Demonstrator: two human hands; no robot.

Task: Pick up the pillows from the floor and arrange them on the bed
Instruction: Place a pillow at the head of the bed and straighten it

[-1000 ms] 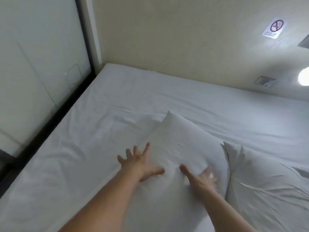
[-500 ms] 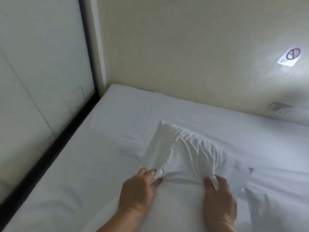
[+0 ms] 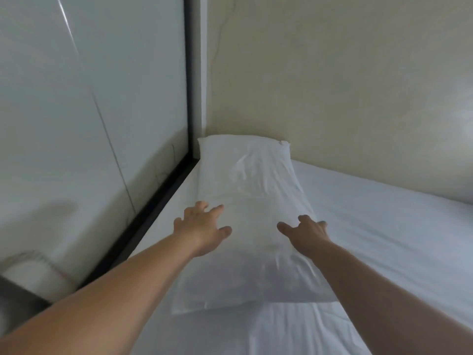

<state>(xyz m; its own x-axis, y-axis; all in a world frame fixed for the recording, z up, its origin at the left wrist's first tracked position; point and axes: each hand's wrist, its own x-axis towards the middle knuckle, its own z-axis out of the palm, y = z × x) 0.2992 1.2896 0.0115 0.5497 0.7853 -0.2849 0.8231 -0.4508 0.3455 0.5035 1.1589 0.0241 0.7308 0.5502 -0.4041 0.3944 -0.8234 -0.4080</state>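
Observation:
A white pillow (image 3: 250, 201) lies lengthwise on the white bed (image 3: 384, 226), its far end pushed into the corner where the two walls meet. My left hand (image 3: 202, 226) rests over the pillow's left edge with fingers spread, holding nothing. My right hand (image 3: 305, 230) lies flat on the pillow's right side, fingers apart as well. Both forearms reach in from the bottom of the view. The second pillow is out of view.
A pale glossy wall panel (image 3: 89, 124) with a black frame strip (image 3: 151, 216) runs along the bed's left side. A beige wall (image 3: 332, 85) stands behind the bed. A dark blurred object (image 3: 15, 303) shows at the lower left.
My hands gripped the pillow by its near end half a second ago; now it lies against the corner and both hands have let go and lie spread on it.

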